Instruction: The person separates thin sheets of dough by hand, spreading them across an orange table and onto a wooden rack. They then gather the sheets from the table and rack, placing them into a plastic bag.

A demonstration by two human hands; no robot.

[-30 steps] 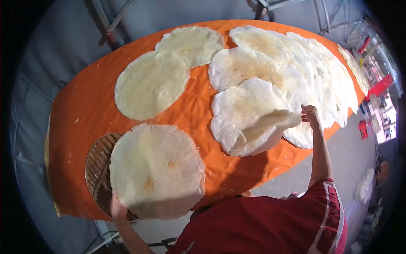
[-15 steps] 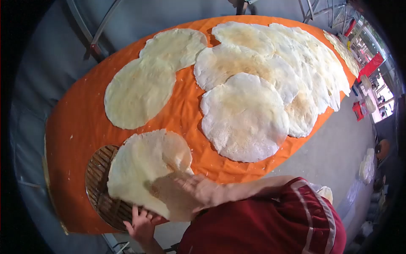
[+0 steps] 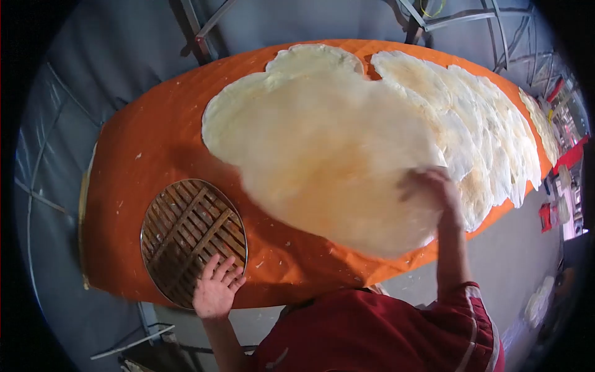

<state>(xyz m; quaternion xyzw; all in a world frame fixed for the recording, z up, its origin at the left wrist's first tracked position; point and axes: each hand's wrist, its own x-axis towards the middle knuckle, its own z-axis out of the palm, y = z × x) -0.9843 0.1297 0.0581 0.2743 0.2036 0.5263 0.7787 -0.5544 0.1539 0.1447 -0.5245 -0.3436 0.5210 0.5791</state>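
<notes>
A large round flatbread (image 3: 328, 167), blurred by motion, hangs over the middle of the orange cloth (image 3: 149, 124). At its right edge my right hand (image 3: 431, 189) grips it; the fingers are smeared and partly lost against the bread. My left hand (image 3: 215, 288) holds nothing, palm up with fingers spread, at the lower right edge of a round slatted wooden rack (image 3: 186, 239). The rack's slats lie bare. Behind the moving sheet, a pale flatbread (image 3: 226, 118) and another one (image 3: 316, 59) show in part.
Many thin flatbreads (image 3: 477, 124) overlap at the right of the cloth. Metal frame bars (image 3: 458, 18) stand beyond the far edge. Grey floor (image 3: 496, 254) lies at the lower right, with red items (image 3: 545, 217) farther off.
The flatbread has left the rack and moved up and right with my right hand, uncovering the slats. My left hand has turned palm up beside the rack. The view has shifted.
</notes>
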